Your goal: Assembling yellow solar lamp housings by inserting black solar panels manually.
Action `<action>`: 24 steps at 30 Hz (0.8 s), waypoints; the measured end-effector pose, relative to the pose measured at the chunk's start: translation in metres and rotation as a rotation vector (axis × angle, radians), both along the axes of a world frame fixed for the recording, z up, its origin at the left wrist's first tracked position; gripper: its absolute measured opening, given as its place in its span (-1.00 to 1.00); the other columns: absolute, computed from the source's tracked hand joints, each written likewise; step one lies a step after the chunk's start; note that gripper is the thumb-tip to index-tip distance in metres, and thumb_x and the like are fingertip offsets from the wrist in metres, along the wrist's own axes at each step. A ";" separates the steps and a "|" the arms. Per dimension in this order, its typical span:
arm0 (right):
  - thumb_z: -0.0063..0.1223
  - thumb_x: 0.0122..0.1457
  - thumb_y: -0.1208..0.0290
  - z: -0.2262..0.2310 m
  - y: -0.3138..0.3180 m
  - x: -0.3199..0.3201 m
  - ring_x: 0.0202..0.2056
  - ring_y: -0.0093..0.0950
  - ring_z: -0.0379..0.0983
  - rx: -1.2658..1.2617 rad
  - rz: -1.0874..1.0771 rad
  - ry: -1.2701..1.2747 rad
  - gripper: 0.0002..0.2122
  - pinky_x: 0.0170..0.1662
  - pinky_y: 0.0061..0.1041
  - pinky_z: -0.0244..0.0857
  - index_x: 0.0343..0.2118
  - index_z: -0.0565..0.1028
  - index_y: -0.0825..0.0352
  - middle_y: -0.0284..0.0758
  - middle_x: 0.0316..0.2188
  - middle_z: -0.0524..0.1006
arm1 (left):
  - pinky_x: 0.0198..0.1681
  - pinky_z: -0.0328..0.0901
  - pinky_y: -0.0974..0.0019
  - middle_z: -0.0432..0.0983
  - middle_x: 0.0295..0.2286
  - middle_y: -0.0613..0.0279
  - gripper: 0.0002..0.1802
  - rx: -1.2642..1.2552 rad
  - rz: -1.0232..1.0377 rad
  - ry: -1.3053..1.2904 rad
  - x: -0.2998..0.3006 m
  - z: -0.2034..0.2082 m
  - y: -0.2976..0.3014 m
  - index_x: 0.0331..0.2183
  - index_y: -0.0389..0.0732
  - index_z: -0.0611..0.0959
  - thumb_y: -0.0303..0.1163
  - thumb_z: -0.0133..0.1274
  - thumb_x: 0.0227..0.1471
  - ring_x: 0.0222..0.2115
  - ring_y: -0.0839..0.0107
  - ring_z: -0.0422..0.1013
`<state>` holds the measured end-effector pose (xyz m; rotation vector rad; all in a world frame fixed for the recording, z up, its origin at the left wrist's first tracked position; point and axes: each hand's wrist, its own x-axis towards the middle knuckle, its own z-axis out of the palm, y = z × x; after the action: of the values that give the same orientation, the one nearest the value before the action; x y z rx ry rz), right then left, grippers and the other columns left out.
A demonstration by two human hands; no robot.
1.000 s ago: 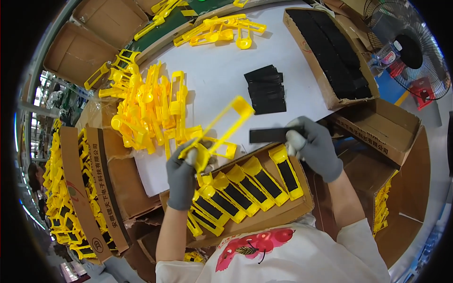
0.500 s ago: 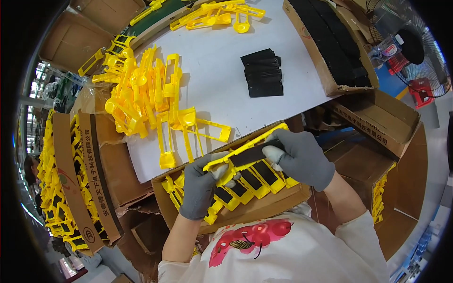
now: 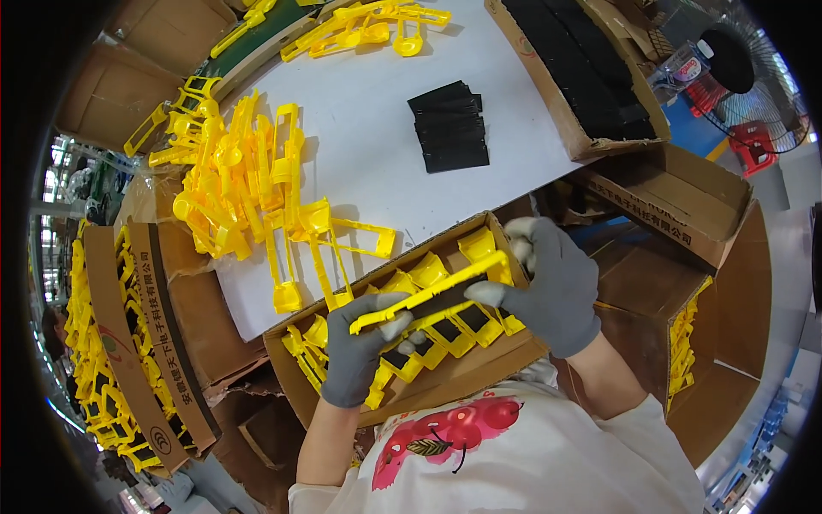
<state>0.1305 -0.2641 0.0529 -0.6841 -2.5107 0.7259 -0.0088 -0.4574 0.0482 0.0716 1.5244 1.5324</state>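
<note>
My left hand (image 3: 364, 347), in a grey glove, is closed on the left end of a long yellow plastic frame (image 3: 432, 294). A black strip (image 3: 451, 295) lies along the frame's inner side. My gloved right hand (image 3: 552, 295) is at the frame's right end, fingers apart. Its thumb touches the strip's near side, while the fingertips are raised beyond the end. Both hands are over an open cardboard box (image 3: 471, 368). Inside it are several yellow frames (image 3: 449, 338) with black strips, laid in a row.
On the white table (image 3: 360, 128) lie a heap of yellow frames (image 3: 235, 180) and a stack of black strips (image 3: 451, 128). A carton of black strips (image 3: 582, 77) stands at the far right. Left is a carton of yellow frames (image 3: 120, 343); a fan (image 3: 753, 86) stands far right.
My right hand's fingers have come off the frame's right end and spread apart. The frame has tilted and shifted slightly left, toward me. The whole view has moved a little.
</note>
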 end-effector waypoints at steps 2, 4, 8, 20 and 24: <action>0.35 -0.07 0.21 -0.011 0.000 0.004 -0.46 -0.59 0.43 -0.281 0.106 0.096 -0.46 -0.43 -0.63 0.33 -0.05 0.40 0.31 -0.38 -0.31 0.53 | -0.48 0.39 0.48 0.55 -0.41 0.13 -0.73 -0.011 -0.059 0.030 0.003 0.001 -0.006 -0.19 -0.41 0.61 -0.58 0.12 -0.01 -0.50 0.40 0.53; 0.25 0.03 0.36 -0.034 0.000 0.025 -0.50 -0.59 0.48 -0.548 0.238 -0.158 -0.67 -0.42 -0.61 0.36 -0.14 0.48 0.35 -0.35 -0.46 0.55 | -0.49 0.41 0.50 0.57 -0.43 0.14 -0.75 0.018 -0.201 0.018 0.000 -0.002 -0.005 -0.20 -0.41 0.61 -0.59 0.12 0.00 -0.50 0.45 0.53; 0.23 0.06 0.36 -0.036 -0.023 0.042 -0.59 -0.48 0.51 -0.448 0.161 -0.109 -0.81 -0.48 -0.56 0.35 -0.33 0.54 0.35 -0.30 -0.59 0.56 | -0.56 0.37 0.55 0.57 -0.45 0.16 -0.78 -0.075 -0.232 0.046 0.006 -0.008 0.002 -0.23 -0.39 0.62 -0.58 0.12 0.01 -0.53 0.51 0.51; 0.26 -0.06 0.33 -0.024 0.058 0.005 -0.57 -0.65 0.35 -0.345 -0.006 0.026 -0.66 -0.45 -0.65 0.27 -0.17 0.54 0.24 -0.41 -0.34 0.55 | -0.65 0.27 0.56 0.52 -0.54 0.25 -0.78 -0.194 -0.649 0.033 -0.045 -0.029 0.034 -0.21 -0.28 0.55 -0.47 0.12 0.04 -0.62 0.61 0.44; 0.21 0.03 0.23 -0.053 0.084 -0.053 -0.35 -0.34 0.50 -0.017 0.070 -0.017 -0.75 -0.29 -0.43 0.38 -0.21 0.52 0.12 -0.39 -0.29 0.52 | -0.51 0.37 0.39 0.54 -0.52 0.12 -0.62 -0.312 -0.737 0.446 -0.032 -0.033 0.069 -0.18 -0.31 0.53 -0.33 0.20 -0.05 -0.58 0.43 0.49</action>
<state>0.0772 -0.1799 -0.0003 -0.6136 -2.5580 0.7701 -0.0410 -0.3884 0.0148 0.7487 1.7855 0.7052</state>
